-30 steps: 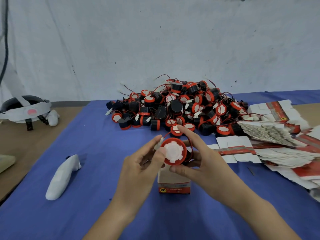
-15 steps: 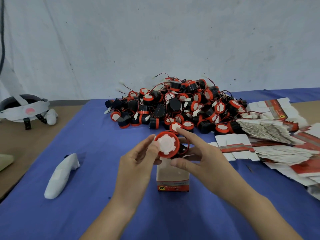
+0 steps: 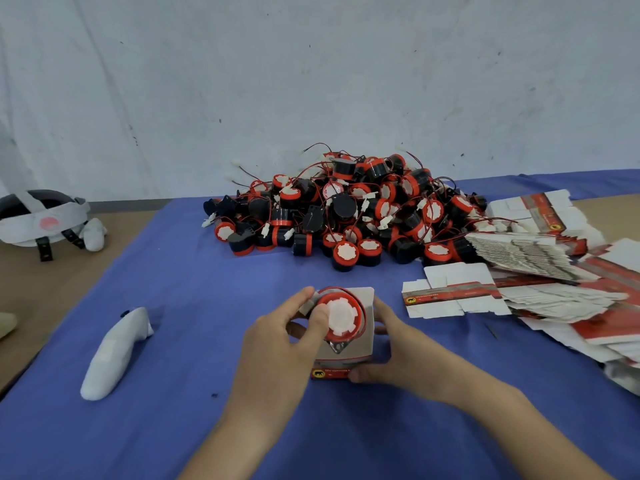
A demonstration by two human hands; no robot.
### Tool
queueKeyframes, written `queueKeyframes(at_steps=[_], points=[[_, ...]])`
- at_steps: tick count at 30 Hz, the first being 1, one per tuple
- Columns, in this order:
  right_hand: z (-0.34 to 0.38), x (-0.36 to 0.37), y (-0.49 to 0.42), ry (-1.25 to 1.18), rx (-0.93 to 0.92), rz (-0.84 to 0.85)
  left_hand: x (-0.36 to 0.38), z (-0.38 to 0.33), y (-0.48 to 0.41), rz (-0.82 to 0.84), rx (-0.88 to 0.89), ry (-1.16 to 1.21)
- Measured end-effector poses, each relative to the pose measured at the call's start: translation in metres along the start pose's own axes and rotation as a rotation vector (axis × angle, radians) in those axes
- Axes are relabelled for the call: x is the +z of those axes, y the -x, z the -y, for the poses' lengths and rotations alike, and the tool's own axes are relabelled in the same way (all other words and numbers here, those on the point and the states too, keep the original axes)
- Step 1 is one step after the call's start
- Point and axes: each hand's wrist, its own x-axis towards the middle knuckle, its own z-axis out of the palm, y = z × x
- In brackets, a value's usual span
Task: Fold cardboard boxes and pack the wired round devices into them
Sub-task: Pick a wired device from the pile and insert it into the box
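Note:
A folded cardboard box (image 3: 349, 356) with a red band at its base stands upright on the blue cloth (image 3: 194, 341) near the front centre. A round device (image 3: 341, 315) with a red rim and white face sits in the box's open top. My left hand (image 3: 280, 341) grips the device, thumb on its face. My right hand (image 3: 391, 355) grips the box from its right side, thumb at the lower front. Behind, a large pile of round devices (image 3: 346, 216) with red wires covers the cloth.
Flat unfolded box blanks (image 3: 540, 282) lie stacked and spread at the right. A white controller (image 3: 110, 355) lies on the cloth at the left. A white and grey headset (image 3: 41, 216) rests on the brown tabletop at the far left. A pale wall stands behind.
Both hands have come down with the device, which was held above the box and now sits in its open top. My right hand has shifted from the device to the box's side.

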Motion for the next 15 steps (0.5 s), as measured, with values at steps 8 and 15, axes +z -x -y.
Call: queueKeyframes(at_steps=[8,15], points=[[0.006,0.036,-0.005,0.055,-0.078,-0.315,0.006,0.002,0.005,-0.044,-0.015,-0.098],[0.015,0.063,-0.007,0.160,-0.098,-0.457,0.003,0.009,-0.002,-0.143,-0.079,-0.051]])
